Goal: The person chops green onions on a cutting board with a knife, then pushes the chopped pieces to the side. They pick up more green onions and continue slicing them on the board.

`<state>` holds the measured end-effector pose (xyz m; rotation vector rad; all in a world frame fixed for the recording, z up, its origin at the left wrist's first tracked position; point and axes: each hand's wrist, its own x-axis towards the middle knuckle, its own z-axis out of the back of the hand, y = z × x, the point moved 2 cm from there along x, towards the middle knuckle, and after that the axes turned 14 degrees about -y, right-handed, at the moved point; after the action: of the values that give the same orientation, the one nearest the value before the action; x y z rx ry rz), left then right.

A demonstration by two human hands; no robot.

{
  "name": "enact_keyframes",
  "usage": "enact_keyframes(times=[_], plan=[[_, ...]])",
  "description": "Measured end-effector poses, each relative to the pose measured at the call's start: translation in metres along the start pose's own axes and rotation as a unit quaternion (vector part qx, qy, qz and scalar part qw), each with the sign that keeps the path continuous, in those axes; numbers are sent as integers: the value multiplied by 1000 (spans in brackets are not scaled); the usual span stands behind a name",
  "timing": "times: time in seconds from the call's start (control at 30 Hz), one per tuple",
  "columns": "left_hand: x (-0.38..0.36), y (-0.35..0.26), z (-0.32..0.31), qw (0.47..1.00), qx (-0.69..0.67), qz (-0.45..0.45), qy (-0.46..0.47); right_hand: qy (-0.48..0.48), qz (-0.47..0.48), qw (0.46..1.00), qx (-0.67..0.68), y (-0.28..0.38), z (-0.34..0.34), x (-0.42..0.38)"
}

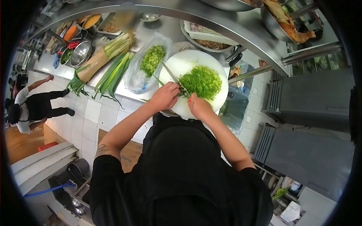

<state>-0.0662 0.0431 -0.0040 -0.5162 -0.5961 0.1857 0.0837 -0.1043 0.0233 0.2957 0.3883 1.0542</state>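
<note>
My right hand [200, 106] is wrapped round the handle of a kitchen knife [171, 72], whose blade points up and left across a round white cutting board [174, 60]. Fingers curled, my left hand [166, 96] presses a few green onions [158, 80] on the board's left side, close beside the blade. Part of the stalks is hidden under these fingers. A large heap of finely sliced green onion [201, 83] covers the middle and right of the board. Left of the board, a clear plastic bag [132, 77] lies open with chopped green onion [152, 60] in it.
Whole leeks [113, 73] and a paper-wrapped bundle [94, 67] lie on the steel counter [141, 28]. Metal bowls [80, 54] stand farther left. A steel shelf [211, 17] runs overhead. Another person [37, 101] is on the tiled floor at left.
</note>
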Motion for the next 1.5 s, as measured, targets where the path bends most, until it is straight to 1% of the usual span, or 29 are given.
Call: enact_keyframes(times=[0.17,0.23,0.27,0.37,0.4,0.5,0.53,0.6,0.67,0.8,0.9,0.97,1.03,1.1,1.2,1.27,1.33,1.4,1.5], plan=[[1,-2,7,1000,20,-1,2,18,-1,999,29,7,13,-10],[0,-5,8,1000,23,-3,-6,13,-22,999,26,-7,-1,-4],[-1,-5,9,1000,20,10,-12,7,-38,999,26,-14,-8,3],[-5,-4,4,999,14,31,-15,-4,-12,999,46,-46,1,9],[-2,-4,-1,999,12,43,-22,-7,-20,999,34,-47,10,7],[7,-2,-14,998,30,15,-49,-27,-4,999,29,-36,26,-8],[6,0,-18,998,28,14,-48,-27,-6,999,29,-34,20,-11],[6,2,-21,999,39,4,-34,-49,21,998,-18,-26,6,-14],[4,-1,-18,999,43,-5,-27,-46,23,998,-22,-23,9,-16],[7,-2,-11,999,39,-27,-4,-27,48,998,-30,-7,38,-26],[7,2,-15,999,31,-20,13,-36,40,998,-18,-12,22,-26],[9,-1,-13,1000,22,-11,20,-46,42,998,-12,-18,6,-10],[9,0,-8,1000,17,2,26,-56,50,997,-5,-6,17,-3],[11,1,-6,999,18,-21,34,-9,39,999,-24,0,35,-10],[11,2,-4,998,20,-34,47,-11,31,999,-15,-2,25,-15],[12,1,-5,998,17,-35,43,-16,21,999,-18,-8,6,-3],[10,1,-2,999,20,-32,39,-18,18,1000,-18,2,13,1],[10,0,-3,999,26,-28,34,-22,38,999,-7,6,32,-8],[7,2,-7,999,23,-34,24,-42,42,998,11,-8,12,-17]])
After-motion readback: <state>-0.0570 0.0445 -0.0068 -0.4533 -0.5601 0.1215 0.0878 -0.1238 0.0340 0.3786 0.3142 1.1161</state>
